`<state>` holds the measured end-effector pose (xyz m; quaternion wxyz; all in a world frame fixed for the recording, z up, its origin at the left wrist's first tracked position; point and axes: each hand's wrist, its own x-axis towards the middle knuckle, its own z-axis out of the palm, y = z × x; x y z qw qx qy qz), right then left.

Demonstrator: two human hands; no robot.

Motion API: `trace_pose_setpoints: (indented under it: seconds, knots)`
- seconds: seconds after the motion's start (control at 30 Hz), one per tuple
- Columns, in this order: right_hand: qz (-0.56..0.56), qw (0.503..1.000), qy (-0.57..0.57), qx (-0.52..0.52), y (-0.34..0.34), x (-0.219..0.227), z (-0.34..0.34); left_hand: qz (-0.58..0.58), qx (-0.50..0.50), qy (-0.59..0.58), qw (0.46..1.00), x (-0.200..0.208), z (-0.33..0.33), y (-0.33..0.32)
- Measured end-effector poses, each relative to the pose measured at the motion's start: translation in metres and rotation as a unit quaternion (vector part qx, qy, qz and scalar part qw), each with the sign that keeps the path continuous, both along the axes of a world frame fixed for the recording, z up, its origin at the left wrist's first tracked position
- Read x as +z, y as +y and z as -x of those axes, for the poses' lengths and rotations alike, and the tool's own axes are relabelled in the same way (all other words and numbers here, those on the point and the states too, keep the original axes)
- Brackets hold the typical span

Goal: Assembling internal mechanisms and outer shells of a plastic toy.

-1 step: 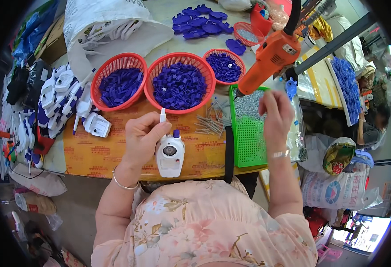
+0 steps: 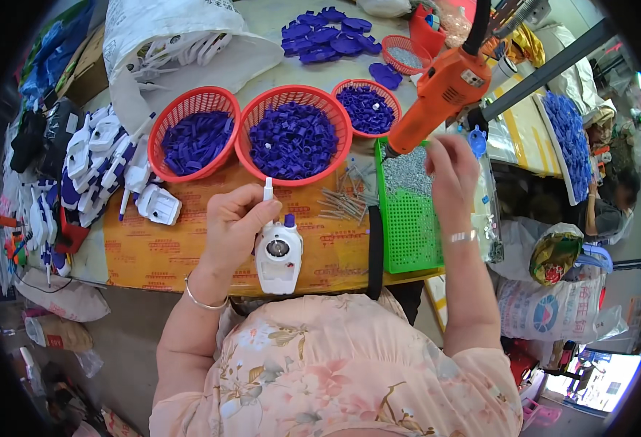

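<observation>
My left hand [image 2: 236,215] grips a white plastic housing [image 2: 279,271] by its upper left, above the table's front edge. Set in the housing is a round dark part, and a purple knob [image 2: 290,220] sticks up from its top. A thin white tip rises between my thumb and forefinger. My right hand [image 2: 454,171] hovers over the right side of the green basket [image 2: 411,244], just beside the orange electric screwdriver [image 2: 437,102] and apart from it. Its fingers are curled together, and whatever they pinch is hidden or too small to make out. Small metal screws [image 2: 408,175] fill the basket's far part.
Red baskets of purple parts, one of them the middle basket [image 2: 293,175], stand behind my left hand. Long metal pins [image 2: 346,200] lie beside the green basket. White housings [image 2: 105,156] pile up at the left, by a white sack [image 2: 178,36]. Purple plates [image 2: 327,35] lie at the back.
My right hand has risen slightly away from me, closer to the screwdriver's body. The left hand and the white housing have hardly moved.
</observation>
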<state>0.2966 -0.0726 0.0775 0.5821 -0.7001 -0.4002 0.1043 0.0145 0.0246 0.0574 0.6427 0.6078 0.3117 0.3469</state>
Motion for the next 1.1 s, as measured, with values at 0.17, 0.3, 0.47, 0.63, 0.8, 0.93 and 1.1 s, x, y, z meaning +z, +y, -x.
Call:
trace_pose_setpoints:
  seconds: [0.17, 0.3, 0.47, 0.63, 0.8, 0.93, 1.1]
  knots:
    - [-0.002, 0.963, -0.230, 0.142, 0.075, -0.036, -0.037, 0.096, -0.055, 0.002, 0.994, -0.008, -0.008, -0.001]
    - [-0.019, 0.905, -0.392, 0.163, 0.117, -0.065, -0.061, 0.107, -0.049, 0.018, 0.993, -0.010, -0.003, -0.007]
    - [0.046, 0.934, -0.276, 0.221, 0.146, -0.069, -0.053, 0.135, -0.037, 0.023, 0.990, -0.018, 0.006, -0.009]
    - [0.222, 0.868, -0.401, 0.191, 0.133, -0.028, -0.026, 0.151, -0.034, 0.013, 0.988, -0.015, 0.002, -0.012]
    - [0.232, 0.852, -0.427, 0.195, 0.144, -0.055, -0.044, 0.146, -0.054, 0.001, 0.988, -0.015, -0.002, -0.014]
    - [0.036, 0.945, -0.206, 0.250, 0.160, -0.101, -0.075, 0.128, -0.057, 0.002, 0.990, -0.016, -0.003, -0.017]
    - [0.106, 0.917, -0.280, 0.262, 0.166, -0.115, -0.078, 0.149, -0.057, -0.008, 0.987, -0.015, -0.003, -0.021]
